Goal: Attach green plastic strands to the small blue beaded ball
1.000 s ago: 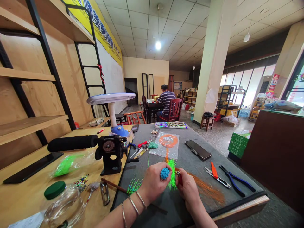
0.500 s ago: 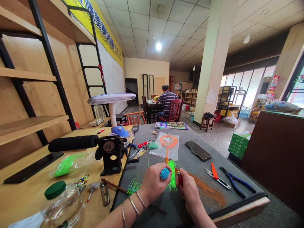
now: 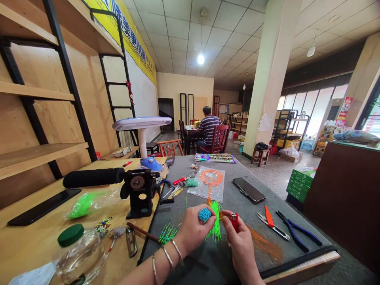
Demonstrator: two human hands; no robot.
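My left hand (image 3: 191, 225), with bangles on the wrist, is closed around a bundle whose round blue end (image 3: 204, 215) pokes out of the fist. Bright green strands (image 3: 216, 227) fan out between my two hands. A red lighter (image 3: 234, 221) sits in my closed right hand (image 3: 242, 245), just right of the green strands. The right thumb and forefinger are pinched near a thin orange strand; whether they grip it I cannot tell. Loose orange strands (image 3: 267, 246) spread over the dark mat behind the right hand. A second green bundle with bluish tips (image 3: 167, 234) lies left of my left forearm.
Orange-handled snips (image 3: 269, 217) and blue pliers (image 3: 297, 231) lie to the right, below a phone (image 3: 248, 189). An orange coil in a plastic bag (image 3: 221, 194) lies ahead. On the left stand a black hand-cranked device (image 3: 139, 194) and a green-lidded jar (image 3: 80, 253). A person sits farther back.
My right hand has moved slightly right, away from the green strands, and turned so the lighter stands upright in view. The left hand keeps its hold on the bundle.
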